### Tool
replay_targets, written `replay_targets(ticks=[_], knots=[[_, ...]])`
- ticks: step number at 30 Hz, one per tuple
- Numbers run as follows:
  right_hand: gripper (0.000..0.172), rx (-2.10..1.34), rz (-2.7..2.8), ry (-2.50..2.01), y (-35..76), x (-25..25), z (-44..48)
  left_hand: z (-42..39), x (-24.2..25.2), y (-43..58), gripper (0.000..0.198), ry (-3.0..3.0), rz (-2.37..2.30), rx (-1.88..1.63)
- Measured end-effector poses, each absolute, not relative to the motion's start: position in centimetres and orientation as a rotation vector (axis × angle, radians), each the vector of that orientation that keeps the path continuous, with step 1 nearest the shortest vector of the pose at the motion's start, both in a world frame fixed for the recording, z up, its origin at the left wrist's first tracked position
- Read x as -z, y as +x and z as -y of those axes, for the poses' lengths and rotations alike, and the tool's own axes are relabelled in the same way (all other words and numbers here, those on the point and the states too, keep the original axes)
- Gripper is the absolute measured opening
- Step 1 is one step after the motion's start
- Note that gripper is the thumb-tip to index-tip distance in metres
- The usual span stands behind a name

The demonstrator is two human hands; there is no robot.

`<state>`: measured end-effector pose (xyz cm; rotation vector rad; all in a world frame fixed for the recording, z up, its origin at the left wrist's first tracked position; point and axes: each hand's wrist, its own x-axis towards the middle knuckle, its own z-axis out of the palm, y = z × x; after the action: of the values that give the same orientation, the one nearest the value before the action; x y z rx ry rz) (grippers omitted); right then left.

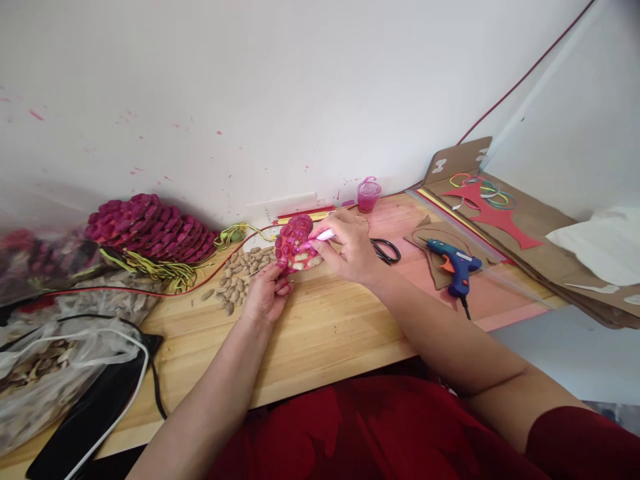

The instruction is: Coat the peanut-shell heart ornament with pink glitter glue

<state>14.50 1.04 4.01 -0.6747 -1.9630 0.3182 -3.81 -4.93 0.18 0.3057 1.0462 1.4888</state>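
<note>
My left hand grips the lower left edge of a peanut-covered craft piece, holding it above the table. Most of its peanuts are magenta; a few along the lower edge are bare tan. In my right hand is a white-handled paintbrush, pinched between thumb and fingers. Its magenta tip meets the right side of the piece, beside the bare peanuts. Loose unpainted peanuts lie scattered left of my left hand. Behind my right hand stands a plastic cup of magenta paint.
Black-handled scissors and a blue glue gun lie to the right, near cut cardboard. Stacked magenta pieces with yellow-green strings sit at the left. Plastic bags and cables occupy the near left. A red cord crosses the table.
</note>
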Motion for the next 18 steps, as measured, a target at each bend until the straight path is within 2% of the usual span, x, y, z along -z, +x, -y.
replay_targets(ticks=[18], knots=[[0.006,-0.308,2.018,-0.651,14.64,-3.96,-1.03,4.92,-0.4,-3.71,0.019,0.297,-1.071,-1.473]])
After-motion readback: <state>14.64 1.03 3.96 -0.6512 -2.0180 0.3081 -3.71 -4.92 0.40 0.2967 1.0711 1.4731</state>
